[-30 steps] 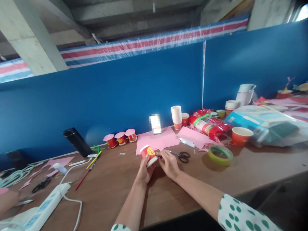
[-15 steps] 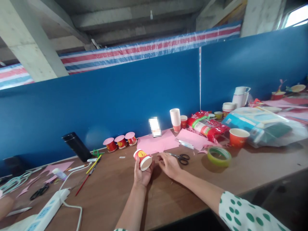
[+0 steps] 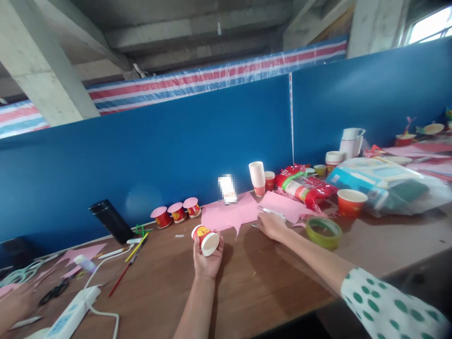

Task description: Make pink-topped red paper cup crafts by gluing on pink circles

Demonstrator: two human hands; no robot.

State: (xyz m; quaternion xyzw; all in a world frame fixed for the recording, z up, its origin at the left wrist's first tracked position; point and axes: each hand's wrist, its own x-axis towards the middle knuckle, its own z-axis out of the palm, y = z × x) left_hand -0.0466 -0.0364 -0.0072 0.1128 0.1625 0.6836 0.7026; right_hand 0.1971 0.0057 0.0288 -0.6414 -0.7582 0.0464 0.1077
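My left hand (image 3: 208, 263) is wrapped round a red paper cup (image 3: 205, 239) with a yellow print, tilted so its pale round end faces me. Over the table to the right, my right hand (image 3: 271, 227) reaches palm down beside a white pen-like tube (image 3: 280, 215). Its fingertips are partly hidden, so I cannot tell whether they grip anything. A thin metal tip (image 3: 254, 226) pokes out by the fingers; the black scissor handles are hidden behind the hand. Pink paper sheets (image 3: 226, 214) lie just beyond both hands.
Three red cup pieces with pink tops (image 3: 177, 213) line the blue partition. A tape roll (image 3: 324, 232), an orange paper cup (image 3: 352, 202) and a red plastic packet (image 3: 303, 187) lie right. At left are a black bottle (image 3: 111, 221), a power strip (image 3: 74, 313) and another person's hand (image 3: 16, 306).
My right hand has moved right and forward, from beside the cup to over the scissors. My left hand has shifted slightly left, still holding the cup.
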